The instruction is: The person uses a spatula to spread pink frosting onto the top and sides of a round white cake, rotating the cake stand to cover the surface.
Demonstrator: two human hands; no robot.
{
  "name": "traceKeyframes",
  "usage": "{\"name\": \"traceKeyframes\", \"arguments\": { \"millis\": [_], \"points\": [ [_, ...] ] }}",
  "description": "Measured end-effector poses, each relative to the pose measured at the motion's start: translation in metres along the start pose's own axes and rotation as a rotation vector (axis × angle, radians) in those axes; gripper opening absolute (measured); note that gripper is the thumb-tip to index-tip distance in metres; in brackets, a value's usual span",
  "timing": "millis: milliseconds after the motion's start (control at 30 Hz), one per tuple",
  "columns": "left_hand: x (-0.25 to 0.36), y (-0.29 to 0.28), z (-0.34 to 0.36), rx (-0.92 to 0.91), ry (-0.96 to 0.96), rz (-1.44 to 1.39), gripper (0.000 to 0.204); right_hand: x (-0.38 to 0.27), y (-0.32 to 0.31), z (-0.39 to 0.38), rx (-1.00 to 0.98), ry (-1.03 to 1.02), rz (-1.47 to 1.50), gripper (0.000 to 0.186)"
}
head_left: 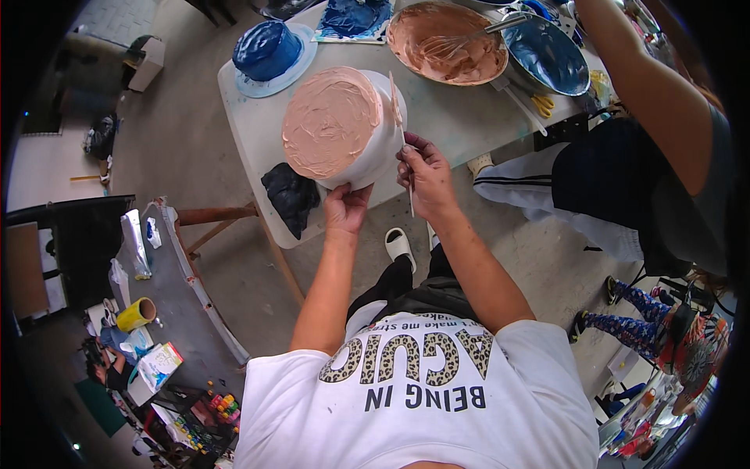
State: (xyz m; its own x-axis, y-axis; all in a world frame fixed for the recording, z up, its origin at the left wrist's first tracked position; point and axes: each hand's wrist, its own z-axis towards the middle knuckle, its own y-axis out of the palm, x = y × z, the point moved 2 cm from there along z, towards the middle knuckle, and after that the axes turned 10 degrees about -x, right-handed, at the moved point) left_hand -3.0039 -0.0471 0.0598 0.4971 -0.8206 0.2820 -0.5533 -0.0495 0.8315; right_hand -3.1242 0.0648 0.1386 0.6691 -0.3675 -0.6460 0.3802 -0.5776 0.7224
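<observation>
A round cake (332, 123) with swirled peach icing on top sits near the table's front left edge, its side paler. Under it shows part of a white cake board (393, 134). My left hand (348, 207) is closed at the near rim of the board, some fingers hidden beneath. Closed round a slim handle, my right hand (426, 176) holds an icing spatula (396, 102). Peach icing coats the blade, which stands upright beside the cake's right side; I cannot tell whether it touches.
Behind the cake stand a blue-iced cake (267, 51), a bowl of peach icing (447, 47) with a whisk (469, 39), and a blue-smeared bowl (551, 59). A black crumpled bag (291, 197) lies left. Yellow scissors (542, 105) and another person (664, 141) are at right.
</observation>
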Motion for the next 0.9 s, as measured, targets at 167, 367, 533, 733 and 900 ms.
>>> {"name": "traceKeyframes", "arguments": {
  "millis": [167, 367, 533, 733, 900],
  "points": [
    [0.003, -0.01, -0.003, -0.01, -0.018, 0.022, 0.049, 0.001, -0.003, 0.0, 0.039, -0.004, -0.066, 0.026],
    [0.005, -0.023, 0.0, -0.095, -0.038, 0.066, 0.045, 0.006, 0.0, -0.004, 0.051, -0.02, -0.132, 0.028],
    [0.002, -0.023, 0.002, -0.09, -0.01, 0.068, 0.051, 0.003, 0.008, -0.021, 0.052, 0.04, -0.134, 0.03],
    [0.002, -0.026, 0.01, -0.097, 0.008, 0.029, 0.052, -0.002, 0.019, -0.059, 0.019, 0.116, -0.037, 0.03],
    [0.009, -0.027, 0.011, -0.1, -0.017, 0.029, 0.049, -0.017, 0.011, -0.067, 0.002, 0.077, -0.02, 0.03]
  ]
}}
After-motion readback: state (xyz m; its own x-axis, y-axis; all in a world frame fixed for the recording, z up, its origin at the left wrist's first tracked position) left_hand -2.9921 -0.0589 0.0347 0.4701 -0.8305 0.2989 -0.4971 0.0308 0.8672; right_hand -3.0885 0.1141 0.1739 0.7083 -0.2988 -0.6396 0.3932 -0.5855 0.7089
